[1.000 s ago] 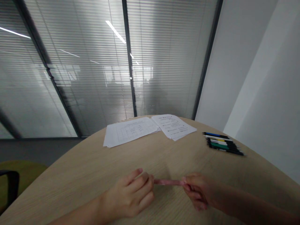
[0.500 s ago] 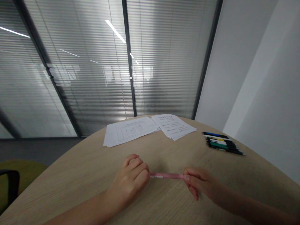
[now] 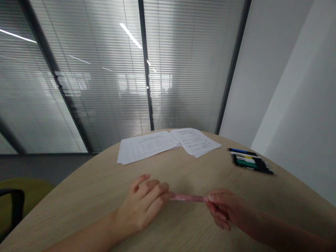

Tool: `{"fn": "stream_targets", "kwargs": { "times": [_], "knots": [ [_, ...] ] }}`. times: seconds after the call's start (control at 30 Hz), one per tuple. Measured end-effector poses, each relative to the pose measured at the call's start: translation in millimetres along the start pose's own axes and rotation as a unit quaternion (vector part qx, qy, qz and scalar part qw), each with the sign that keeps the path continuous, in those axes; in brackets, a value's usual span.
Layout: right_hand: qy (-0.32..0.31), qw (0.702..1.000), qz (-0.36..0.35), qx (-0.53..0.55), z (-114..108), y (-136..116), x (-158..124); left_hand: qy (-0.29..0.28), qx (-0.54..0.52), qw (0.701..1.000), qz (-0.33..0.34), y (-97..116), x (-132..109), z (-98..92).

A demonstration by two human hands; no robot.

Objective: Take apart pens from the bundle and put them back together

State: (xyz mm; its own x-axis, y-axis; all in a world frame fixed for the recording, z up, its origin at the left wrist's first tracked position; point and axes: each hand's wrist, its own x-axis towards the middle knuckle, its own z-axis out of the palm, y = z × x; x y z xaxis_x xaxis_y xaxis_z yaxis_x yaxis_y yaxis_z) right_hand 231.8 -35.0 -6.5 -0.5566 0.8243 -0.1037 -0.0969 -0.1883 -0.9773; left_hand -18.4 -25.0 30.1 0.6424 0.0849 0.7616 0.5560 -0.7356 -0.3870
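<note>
Head view: both hands low on the near part of the light wood desk (image 3: 86,185), a slim pink stick (image 3: 189,198) lying level between them, above the desk surface or on it, cannot tell which. Right hand (image 3: 223,210) pinches the stick's right end, thumb and fingers closed on it. Left hand (image 3: 141,206) has its fingers part spread, the fingertips (image 3: 164,189) at or touching the left end; firm grip or not, cannot tell. Farther up the desk, well apart from the hands: a printed sheet with a ruled table (image 3: 149,147), overlapping a second stack of printed paper (image 3: 195,141). To the right lies a tight row of pens (image 3: 249,161), some with blue, yellow or green barrels. Behind: glass partition with blinds (image 3: 91,87), a white wall (image 3: 283,87) and, at left, an olive chair (image 3: 23,206).
</note>
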Motion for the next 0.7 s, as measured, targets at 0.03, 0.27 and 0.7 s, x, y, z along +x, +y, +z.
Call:
{"fn": "stream_targets", "kwargs": {
  "times": [0.03,0.27,0.7],
  "knots": [
    [0.014,1.000,-0.013,0.005,0,0,0,0.010,-0.013,0.998,-0.066,0,1,2.0],
    [0.064,0.996,-0.048,-0.051,0,0,4,-0.050,-0.455,0.712,-0.532,6,18,5.7],
    [0.085,0.931,-0.125,-0.331,-5,16,3,0.067,-0.747,0.334,-0.571,7,28,5.4]
  ]
}}
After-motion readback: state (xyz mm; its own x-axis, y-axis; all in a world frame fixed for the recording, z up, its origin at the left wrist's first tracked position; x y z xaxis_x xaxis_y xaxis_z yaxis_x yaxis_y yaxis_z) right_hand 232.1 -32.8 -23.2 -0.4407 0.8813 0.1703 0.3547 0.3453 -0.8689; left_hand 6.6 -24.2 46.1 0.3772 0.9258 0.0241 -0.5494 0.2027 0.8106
